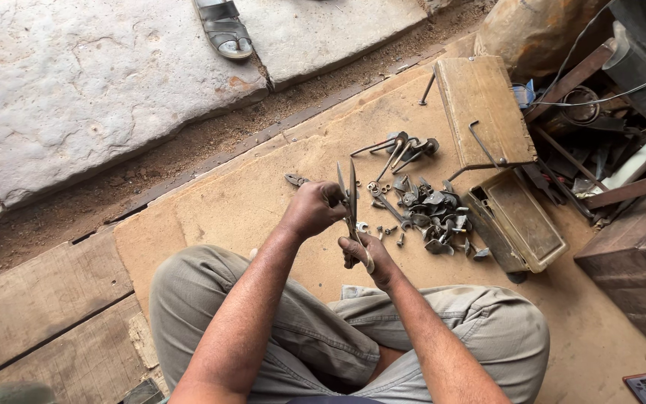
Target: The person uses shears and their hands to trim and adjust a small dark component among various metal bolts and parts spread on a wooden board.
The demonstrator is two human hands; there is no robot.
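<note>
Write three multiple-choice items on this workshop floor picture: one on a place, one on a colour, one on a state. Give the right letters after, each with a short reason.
1. Where does the pile of small metal parts lie?
A. On the stone slabs
B. On the tan mat, beside the open box
C. In the person's lap

2. What colour are the person's trousers?
A. Grey-khaki
B. Bright blue
C. Black

3. How does the small rectangular box stand?
A. Shut with its lid on
C. Upside down
B. Open, its inside showing

Answers:
1. B: the parts are heaped on the mat, just left of the box.
2. A: both bent knees show a pale grey-khaki cloth.
3. B: the hollow inside of the box faces up.

Both the left hand and the right hand grip a pair of shears, blades pointing up.
</note>
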